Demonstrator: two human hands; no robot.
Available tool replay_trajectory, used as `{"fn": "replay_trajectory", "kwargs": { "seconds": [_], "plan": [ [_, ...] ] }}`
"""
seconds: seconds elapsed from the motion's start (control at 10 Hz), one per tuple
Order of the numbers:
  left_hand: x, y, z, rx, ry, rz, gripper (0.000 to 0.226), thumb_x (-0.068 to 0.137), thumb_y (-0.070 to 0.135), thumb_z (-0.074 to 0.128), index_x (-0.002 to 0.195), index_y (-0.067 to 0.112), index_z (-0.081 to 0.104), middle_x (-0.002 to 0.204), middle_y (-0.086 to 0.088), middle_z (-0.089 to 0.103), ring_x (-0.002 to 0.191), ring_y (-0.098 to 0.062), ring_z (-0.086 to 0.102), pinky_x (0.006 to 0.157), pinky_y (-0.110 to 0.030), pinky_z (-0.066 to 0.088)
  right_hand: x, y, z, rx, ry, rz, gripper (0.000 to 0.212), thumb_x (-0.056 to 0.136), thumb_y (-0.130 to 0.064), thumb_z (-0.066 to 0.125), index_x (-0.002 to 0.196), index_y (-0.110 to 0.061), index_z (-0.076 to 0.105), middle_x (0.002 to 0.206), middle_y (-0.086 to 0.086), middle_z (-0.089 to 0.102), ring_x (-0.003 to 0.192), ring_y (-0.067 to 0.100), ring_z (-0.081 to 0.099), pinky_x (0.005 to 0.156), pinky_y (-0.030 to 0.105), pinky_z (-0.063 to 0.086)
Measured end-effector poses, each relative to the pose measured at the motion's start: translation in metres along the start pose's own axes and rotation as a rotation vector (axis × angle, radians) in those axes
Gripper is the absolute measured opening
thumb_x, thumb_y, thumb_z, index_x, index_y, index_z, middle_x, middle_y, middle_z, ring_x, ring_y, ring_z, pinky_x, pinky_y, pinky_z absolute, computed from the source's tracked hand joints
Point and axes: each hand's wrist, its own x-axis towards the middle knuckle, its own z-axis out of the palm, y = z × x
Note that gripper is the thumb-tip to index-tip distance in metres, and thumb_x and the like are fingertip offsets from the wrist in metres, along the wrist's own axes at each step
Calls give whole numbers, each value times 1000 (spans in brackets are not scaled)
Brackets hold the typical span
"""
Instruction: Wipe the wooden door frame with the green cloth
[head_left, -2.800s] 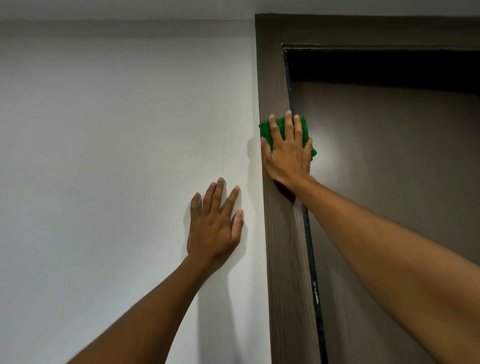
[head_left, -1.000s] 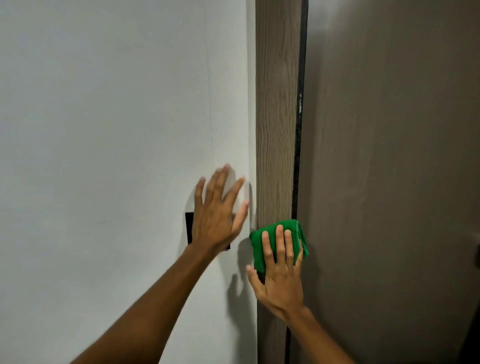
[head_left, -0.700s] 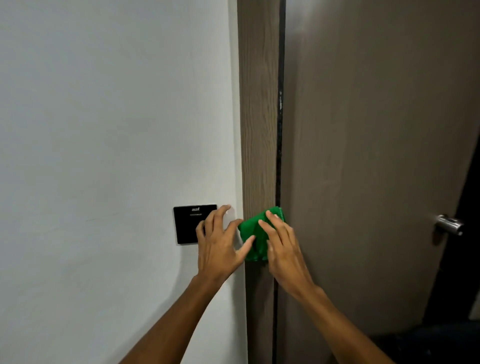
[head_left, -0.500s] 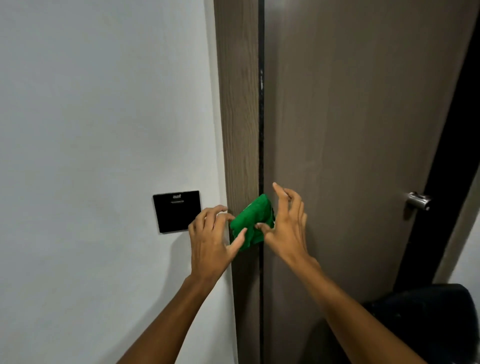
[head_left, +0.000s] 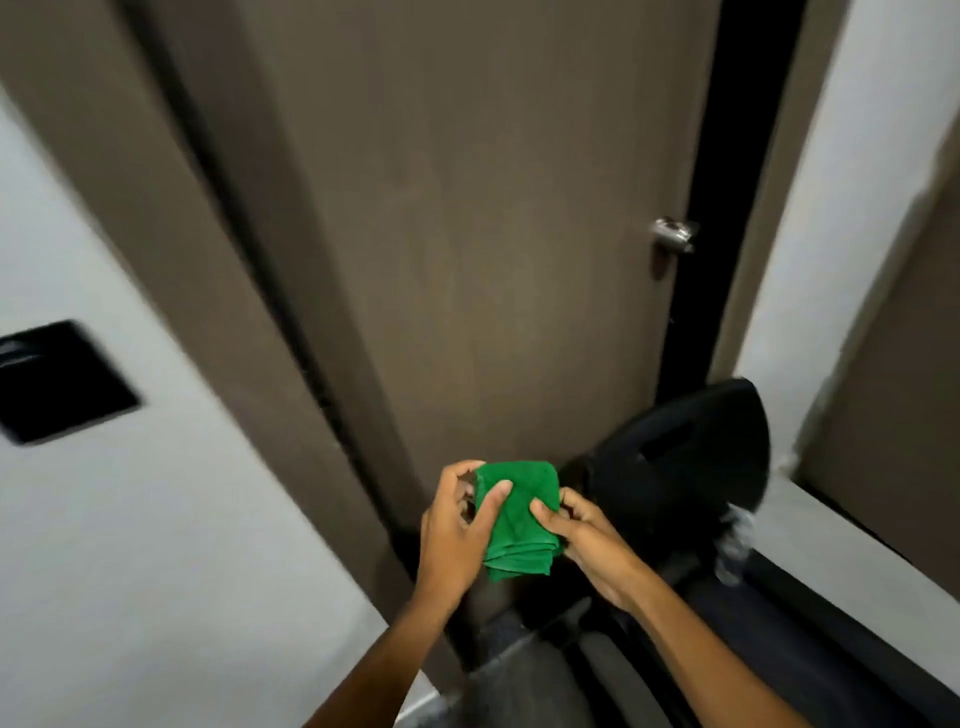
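Both hands hold the folded green cloth (head_left: 519, 519) in front of the door (head_left: 493, 234), clear of the wooden door frame (head_left: 171, 218) to its left. The left hand (head_left: 454, 530) pinches its left edge, thumb on top; the right hand (head_left: 592, 545) grips its right edge. A black wall plate (head_left: 57, 379) sits left of the frame.

A brown door (head_left: 493, 234) carries a metal handle (head_left: 672, 234) at its right edge, with white wall (head_left: 130, 519) and black wall plate (head_left: 57, 379) to its left.
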Motion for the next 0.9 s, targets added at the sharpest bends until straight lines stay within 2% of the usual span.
{"fn": "replay_trajectory", "kwargs": {
  "seconds": [0.1, 0.2, 0.3, 0.4, 0.5, 0.6, 0.7, 0.8, 0.9],
  "plan": [
    [-16, -30, 68, -149, -55, -217, 34, 79, 30, 75, 106, 39, 55, 95, -1, 76, 91, -17, 74, 84, -47, 59, -11, 31, -60, 38, 160, 110, 16, 90, -15, 66, 95, -2, 60, 91, 17, 70, 77, 23, 68, 71, 34, 56],
    [-42, -70, 142, -247, -140, -408, 42, 85, 3, 68, 110, 29, 48, 114, -25, 66, 110, -39, 64, 95, -57, 52, -24, 60, -128, -32, 349, 176, 14, 88, -13, 68, 80, -8, 57, 79, 11, 65, 60, 10, 65, 57, 22, 54],
    [-67, -105, 201, -160, -245, -491, 39, 86, -8, 62, 103, 25, 48, 112, -28, 62, 109, -46, 60, 96, -60, 49, -42, 94, -184, -101, 500, 237, 19, 87, -10, 71, 94, -10, 53, 82, 4, 63, 65, 7, 64, 56, 15, 53],
    [-98, -135, 260, 40, -430, -464, 23, 88, -2, 62, 91, 20, 59, 101, -17, 66, 102, -40, 63, 93, -48, 51, -69, 131, -235, -262, 609, 347, 37, 87, 0, 66, 109, -17, 41, 81, 6, 58, 64, 12, 60, 56, 20, 52],
    [-131, -159, 308, 206, -663, -456, 20, 90, 2, 59, 108, 9, 66, 114, -16, 69, 109, -36, 62, 93, -35, 48, -100, 169, -274, -512, 624, 425, 30, 87, 0, 60, 108, -16, 46, 87, 9, 62, 74, 19, 59, 69, 30, 47],
    [-159, -174, 344, 334, -806, -423, 34, 92, 6, 54, 124, 15, 62, 128, -12, 65, 118, -30, 60, 100, -34, 44, -125, 202, -301, -693, 655, 465, 23, 88, -2, 58, 110, -10, 54, 102, 16, 62, 90, 27, 57, 81, 31, 41],
    [-180, -190, 372, 399, -886, -297, 40, 93, 7, 50, 131, 16, 58, 137, -12, 58, 125, -28, 55, 103, -31, 41, -145, 228, -317, -775, 702, 555, 29, 94, -11, 56, 122, -10, 55, 116, 19, 55, 105, 33, 58, 92, 30, 41],
    [-197, -218, 392, 565, -1037, -287, 50, 94, 16, 47, 144, 20, 43, 157, -12, 31, 138, -29, 39, 111, -36, 36, -156, 253, -323, -826, 629, 654, 45, 93, -13, 56, 137, -10, 46, 130, 21, 46, 118, 38, 52, 103, 38, 43],
    [-204, -233, 392, 802, -1221, -187, 60, 91, 25, 49, 148, 21, 31, 163, -15, 8, 145, -34, 16, 115, -44, 25, -162, 263, -323, -1041, 435, 904, 65, 88, -26, 57, 147, -26, 30, 149, 16, 24, 139, 36, 26, 113, 50, 32]
  ]
}}
